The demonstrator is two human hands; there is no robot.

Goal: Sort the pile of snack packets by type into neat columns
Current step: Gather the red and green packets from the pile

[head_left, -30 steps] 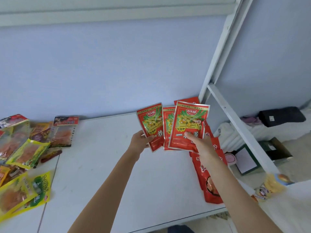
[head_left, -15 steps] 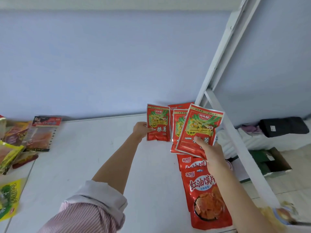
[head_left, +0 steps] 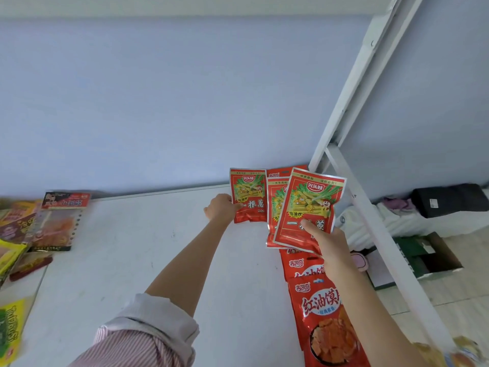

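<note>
The left hand pinched one red foil scallion-snack packet toward the white counter, apparently starting a column; the right hand gripped two matching packets.

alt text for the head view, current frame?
The left hand holds one red foil scallion-snack packet at the white table's far edge; the right hand holds two more above a column of larger red chip bags.

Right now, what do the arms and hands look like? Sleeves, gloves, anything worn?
Both hands are bare: left hand, right hand. No gloves, rings or watch visible. The left arm has a pink-and-white striped shirt sleeve with a pale cuff, pushed up above the forearm. The right forearm shows no sleeve in view.
</note>
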